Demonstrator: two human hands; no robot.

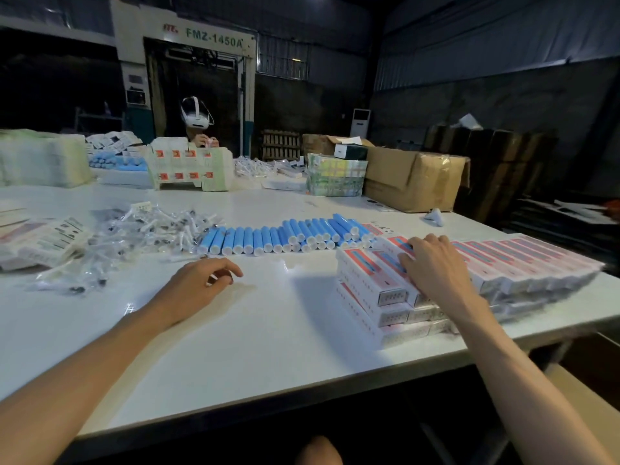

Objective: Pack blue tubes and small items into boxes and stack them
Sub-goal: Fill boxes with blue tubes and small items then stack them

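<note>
White table [268,337]: right hand [434,268] flat on stacked boxes [364,275], left hand [198,286] loosely curled.

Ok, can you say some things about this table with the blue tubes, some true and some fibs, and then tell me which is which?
1. The blue tubes lie in a long row on the white table. True.
2. The right hand is holding a blue tube. False: it rests on top of the stack of pink-and-white boxes.
3. The left hand is carrying a box. False: it is over a bare part of the table, fingers loosely curled, with nothing visibly held.
4. A pile of small clear-wrapped items lies to the left of the tubes. True.
</note>
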